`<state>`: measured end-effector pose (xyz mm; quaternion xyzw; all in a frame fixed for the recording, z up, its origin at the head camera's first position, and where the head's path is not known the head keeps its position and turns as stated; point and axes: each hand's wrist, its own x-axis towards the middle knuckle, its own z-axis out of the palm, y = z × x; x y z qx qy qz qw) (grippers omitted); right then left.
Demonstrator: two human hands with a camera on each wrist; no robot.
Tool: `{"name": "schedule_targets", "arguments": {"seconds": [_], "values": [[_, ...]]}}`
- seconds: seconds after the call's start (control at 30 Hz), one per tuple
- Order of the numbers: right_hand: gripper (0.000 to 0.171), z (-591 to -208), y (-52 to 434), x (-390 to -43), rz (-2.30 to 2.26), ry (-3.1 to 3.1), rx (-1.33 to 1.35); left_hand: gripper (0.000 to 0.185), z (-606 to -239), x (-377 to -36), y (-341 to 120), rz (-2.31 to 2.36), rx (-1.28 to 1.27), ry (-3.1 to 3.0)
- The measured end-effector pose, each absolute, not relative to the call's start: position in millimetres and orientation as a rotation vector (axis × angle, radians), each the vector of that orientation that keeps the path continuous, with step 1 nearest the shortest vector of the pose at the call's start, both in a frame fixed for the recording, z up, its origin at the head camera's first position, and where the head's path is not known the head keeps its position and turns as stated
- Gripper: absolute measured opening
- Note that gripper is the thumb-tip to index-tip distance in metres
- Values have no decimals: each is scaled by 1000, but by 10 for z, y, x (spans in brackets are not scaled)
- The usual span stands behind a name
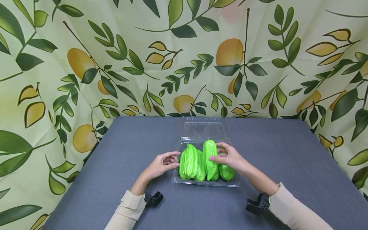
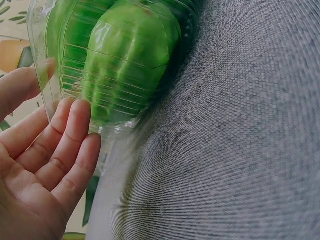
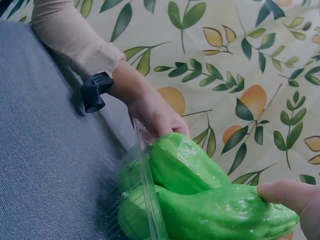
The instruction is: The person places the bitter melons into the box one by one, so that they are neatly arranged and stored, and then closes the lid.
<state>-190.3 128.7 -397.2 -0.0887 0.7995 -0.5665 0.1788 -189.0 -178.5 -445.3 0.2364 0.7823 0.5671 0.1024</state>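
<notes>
A clear plastic clamshell container (image 1: 179, 180) stands with its lid folded back, holding several green bitter melons. My right hand (image 1: 231, 157) grips one upright bitter melon (image 1: 210, 156), thumb on its front and fingers at its far side. This melon stands higher than those around it. In the right wrist view the thumb (image 3: 287, 194) presses on a melon (image 3: 235, 210). My left hand (image 1: 162, 164) is at the container's left side, beside the leftmost melon (image 1: 188, 163). Loosely bent, its fingers (image 2: 77, 122) meet the clear wall in the left wrist view.
The open lid (image 1: 202, 129) lies behind the container on the grey tabletop (image 1: 138, 137). A leaf-and-fruit patterned cloth (image 1: 184, 64) hangs at the back and sides. Black wrist devices (image 1: 258, 204) sit at both cuffs.
</notes>
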Motion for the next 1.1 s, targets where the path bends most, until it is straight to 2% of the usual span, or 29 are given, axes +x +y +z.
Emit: {"name": "schedule_targets", "arguments": {"seconds": [0.67,1.1], "values": [[71,-4026,1148,-1920,-1400,2595,-228,46,-4452,-1894,-1789,1653,710,2321],[71,-3987,1071,-1950,-1353,2573,-196,46,-4434,-1885,-1787,1672,699,2315]]}}
